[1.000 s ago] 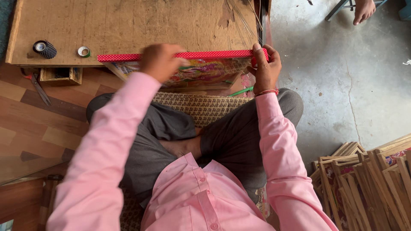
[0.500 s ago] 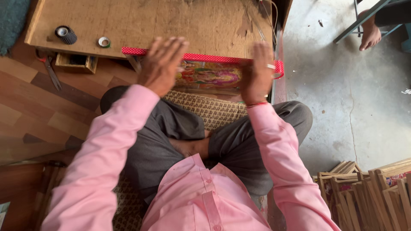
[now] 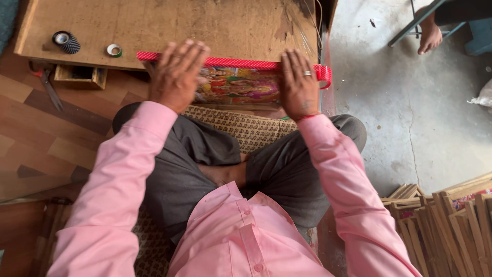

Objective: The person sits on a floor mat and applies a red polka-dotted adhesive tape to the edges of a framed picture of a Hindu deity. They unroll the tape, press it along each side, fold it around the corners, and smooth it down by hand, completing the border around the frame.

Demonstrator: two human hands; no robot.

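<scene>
Left hand (image 3: 177, 77) lay flat, fingers spread wide, palm down on the left end of a colourful picture (image 3: 238, 86), fingertips reaching over the red strip (image 3: 241, 63) along the picture's far edge. Gripped nothing; only pressed. Right hand (image 3: 299, 84) lay flat likewise on the picture's right end, fingers straight and close together, a ring on one finger, tips touching the same red strip. Nothing enclosed there either.

Between the two palms showed the bright printed middle of the picture, resting at the near edge of a low wooden board (image 3: 169, 25) and overhanging toward the lap. Just past the right hand's outer side curled the loose end of the red strip, off the board's corner.

Beyond the left hand's fingertips, well apart on the board, stood a dark roll of tape (image 3: 66, 42) and a small green-rimmed roll (image 3: 114, 50). Out to the left hand's outer side, under the board's edge, sat a small wooden box (image 3: 80, 76), with scissors (image 3: 48, 87) on the floor near it.

Below both wrists lay a woven mat (image 3: 246, 128) across crossed legs. Far off to the right hand's side and back toward the body, a stack of wooden frames (image 3: 446, 220). Ahead and right, well away, another person's bare foot (image 3: 429, 36) on the concrete.
</scene>
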